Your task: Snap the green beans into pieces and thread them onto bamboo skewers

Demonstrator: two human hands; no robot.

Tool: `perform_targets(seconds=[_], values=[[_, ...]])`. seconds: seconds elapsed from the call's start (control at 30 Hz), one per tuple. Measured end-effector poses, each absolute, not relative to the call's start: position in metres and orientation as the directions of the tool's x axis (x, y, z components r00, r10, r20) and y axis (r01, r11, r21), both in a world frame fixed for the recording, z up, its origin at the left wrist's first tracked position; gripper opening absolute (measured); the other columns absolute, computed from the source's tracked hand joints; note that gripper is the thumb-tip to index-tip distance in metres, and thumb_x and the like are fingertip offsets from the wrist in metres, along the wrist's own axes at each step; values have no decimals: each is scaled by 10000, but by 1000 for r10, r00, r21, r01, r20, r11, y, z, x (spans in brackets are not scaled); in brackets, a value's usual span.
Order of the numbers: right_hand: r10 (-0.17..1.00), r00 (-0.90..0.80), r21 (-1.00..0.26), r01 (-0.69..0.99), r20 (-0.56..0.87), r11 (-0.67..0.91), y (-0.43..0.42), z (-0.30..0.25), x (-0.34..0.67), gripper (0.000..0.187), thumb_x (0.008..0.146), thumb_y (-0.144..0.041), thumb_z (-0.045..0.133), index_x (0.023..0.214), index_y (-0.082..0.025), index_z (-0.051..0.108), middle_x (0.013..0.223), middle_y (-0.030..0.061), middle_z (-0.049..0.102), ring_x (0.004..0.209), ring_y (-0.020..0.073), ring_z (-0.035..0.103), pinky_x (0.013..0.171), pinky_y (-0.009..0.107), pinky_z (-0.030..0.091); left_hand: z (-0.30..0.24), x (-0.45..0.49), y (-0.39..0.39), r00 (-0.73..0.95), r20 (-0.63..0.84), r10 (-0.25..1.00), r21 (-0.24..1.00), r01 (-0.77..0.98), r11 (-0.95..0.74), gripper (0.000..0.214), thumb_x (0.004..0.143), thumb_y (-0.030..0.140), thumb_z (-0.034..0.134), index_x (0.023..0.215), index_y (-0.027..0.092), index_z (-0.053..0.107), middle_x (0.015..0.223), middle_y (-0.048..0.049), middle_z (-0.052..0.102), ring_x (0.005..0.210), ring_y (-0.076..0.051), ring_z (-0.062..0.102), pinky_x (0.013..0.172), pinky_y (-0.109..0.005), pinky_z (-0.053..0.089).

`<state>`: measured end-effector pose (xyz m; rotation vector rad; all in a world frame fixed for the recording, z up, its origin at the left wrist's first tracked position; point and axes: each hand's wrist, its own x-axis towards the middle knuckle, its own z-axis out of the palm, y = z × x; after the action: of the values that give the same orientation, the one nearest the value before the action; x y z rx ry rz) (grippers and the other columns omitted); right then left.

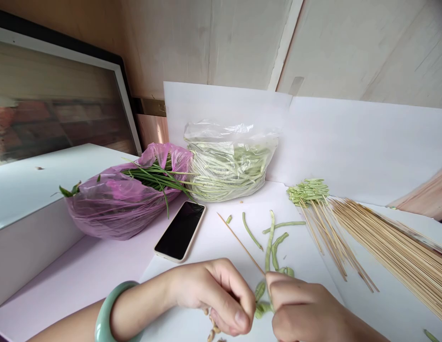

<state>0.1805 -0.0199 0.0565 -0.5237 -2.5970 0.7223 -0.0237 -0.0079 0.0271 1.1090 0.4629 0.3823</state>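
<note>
My left hand, with a pale green bangle on its wrist, is closed in a pinch at the bottom centre. My right hand is closed beside it. Between them sits a coiled green long bean threaded on a thin bamboo skewer that points up and left. Both hands grip this bean and skewer. Loose green bean pieces lie on the white sheet just beyond the hands.
A black phone lies left of the skewer. Behind it are a pink bag of chives and a clear bag of long beans. At right lie finished bean skewers and a pile of bare bamboo skewers.
</note>
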Motion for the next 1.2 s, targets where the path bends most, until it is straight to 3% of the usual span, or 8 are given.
perform_targets(seconds=[0.1,0.23,0.4,0.57,0.7,0.8,1.0,1.2], values=[[521,-831,-528,359,195,770,-18,68,185,179,865,-168,480,699,-206,534,670,12,513,653,147,516,639,248,467,25,-21,-6,856,-66,512,867,-205,454,385,671,491,710,655,132,574,454,37,435,380,-60,320,401,-234,209],[582,-787,-504,425,205,752,-14,67,185,169,895,-178,439,854,-205,601,723,25,514,672,160,536,600,243,471,17,-14,-2,726,-106,679,819,-324,474,374,783,506,591,720,143,521,473,73,347,384,-53,293,408,-221,129],[606,-787,-592,437,112,677,-10,64,186,419,918,-126,315,1278,-250,490,847,40,499,636,130,537,584,221,487,10,-9,2,651,-187,736,767,-371,523,460,767,586,559,660,148,467,541,70,361,395,-37,328,428,-206,170],[641,-767,-565,517,27,643,-8,49,182,616,826,-9,377,1378,-282,390,915,33,468,634,108,502,589,198,486,7,-8,4,644,-252,722,734,-359,577,451,711,577,622,677,145,498,543,56,432,395,-55,403,431,-201,215],[663,-740,-487,540,114,687,-7,33,177,684,787,22,400,1393,-295,369,892,23,446,593,96,478,501,163,458,7,-7,5,644,-266,718,700,-383,603,411,710,529,636,655,146,495,540,52,444,404,-54,396,434,-201,226],[640,-743,-496,488,194,718,-7,29,173,659,796,29,373,1392,-253,363,928,42,506,713,111,571,623,178,501,9,-6,4,643,-269,717,710,-371,598,473,722,610,581,685,145,504,568,47,448,419,-55,395,455,-207,241],[732,-574,-516,529,368,674,-7,22,164,234,776,-40,505,890,-245,507,722,-38,580,634,117,591,598,189,490,10,-5,-3,632,-222,743,806,-310,505,577,716,709,499,740,132,514,628,25,478,464,-57,385,500,-225,245],[732,-512,-506,529,449,681,-6,10,162,266,698,-41,573,804,-266,478,650,-79,605,531,108,562,537,187,462,11,-8,-6,652,-224,724,871,-200,449,512,738,656,534,798,151,478,593,61,422,460,-41,321,476,-222,170]])
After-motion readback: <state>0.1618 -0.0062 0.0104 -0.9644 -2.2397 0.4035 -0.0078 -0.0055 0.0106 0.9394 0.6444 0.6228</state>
